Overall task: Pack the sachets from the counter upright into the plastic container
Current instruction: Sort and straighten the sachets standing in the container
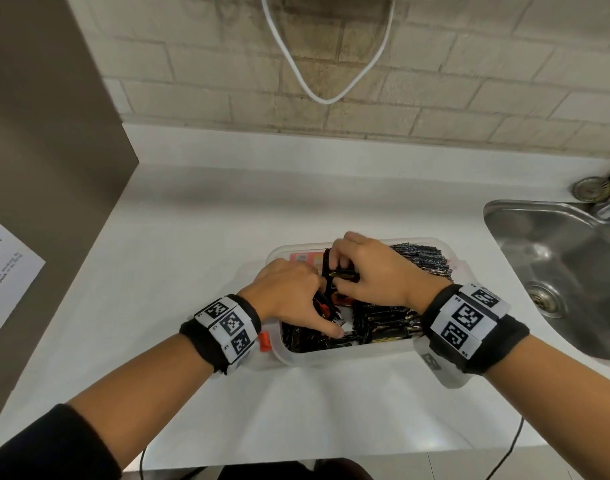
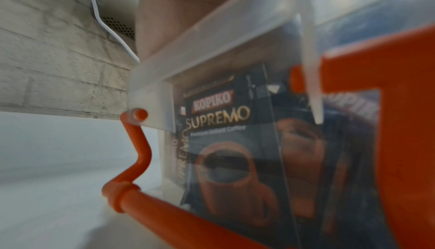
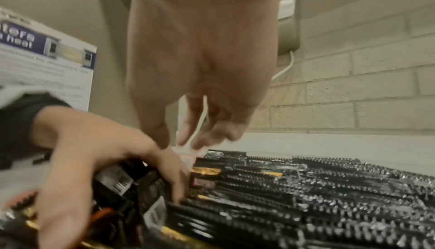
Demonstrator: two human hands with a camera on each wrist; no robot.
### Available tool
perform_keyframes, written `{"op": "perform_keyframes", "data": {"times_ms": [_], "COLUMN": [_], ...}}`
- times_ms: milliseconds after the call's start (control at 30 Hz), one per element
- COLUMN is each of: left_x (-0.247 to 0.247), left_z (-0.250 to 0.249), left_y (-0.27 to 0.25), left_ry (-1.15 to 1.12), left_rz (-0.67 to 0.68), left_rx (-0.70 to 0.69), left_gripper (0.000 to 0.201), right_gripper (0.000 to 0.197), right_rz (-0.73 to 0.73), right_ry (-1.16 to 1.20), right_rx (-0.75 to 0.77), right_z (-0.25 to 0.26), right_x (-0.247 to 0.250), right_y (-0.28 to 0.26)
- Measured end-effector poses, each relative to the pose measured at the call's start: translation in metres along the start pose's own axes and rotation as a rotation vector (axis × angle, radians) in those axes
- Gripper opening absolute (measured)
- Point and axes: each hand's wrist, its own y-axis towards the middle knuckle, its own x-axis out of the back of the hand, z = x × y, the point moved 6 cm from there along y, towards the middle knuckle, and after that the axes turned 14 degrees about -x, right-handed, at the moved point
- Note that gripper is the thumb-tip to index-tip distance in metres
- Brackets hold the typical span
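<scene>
You are standing in a kitchenette, the shared kind an office or building keeps for staff. A white bench (image 1: 199,216) runs along a wall of pale brick-shaped tiles (image 1: 452,74), and a stainless steel sink (image 1: 556,268) is set into it on your right, its drain (image 1: 543,299) plain to see and a round strainer (image 1: 591,188) lying at its far rim. A white cable (image 1: 326,98) loops down the wall from an appliance mounted above. On the left stands a grey-brown panel (image 1: 50,140) with a printed notice (image 1: 5,271) taped to it; in the right wrist view that notice (image 3: 47,61) shows words about microwave use. Instant coffee sachets (image 2: 223,141) fill a plastic container (image 1: 331,355) on the bench
</scene>
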Motion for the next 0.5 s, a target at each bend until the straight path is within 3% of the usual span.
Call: {"op": "perform_keyframes", "data": {"times_ms": [67,167,433,500], "left_x": [0.0,0.001,0.008,0.009], "left_z": [0.0,-0.001,0.002,0.004], "left_y": [0.0,-0.001,0.001,0.004], "left_ry": [-0.007,-0.023,-0.195,-0.246], "left_rz": [0.021,0.024,-0.036,-0.016], "left_rx": [-0.001,-0.012,-0.051,-0.057], "left_gripper": [0.085,0.083,0.066,0.062], "right_gripper": [0.017,0.026,0.008,0.014], "right_rz": [0.17,0.311,0.316,0.324], "right_ry": [0.055,0.002,0.027,0.095], "right_rx": [-0.058,-0.138,-0.193,-0.209], "right_z": [0.0,0.002,0.009,0.004], "right_x": [-0.009,-0.022,-0.034,-0.029], "right_y": [-0.005,-0.008,-0.009,-0.011]}}
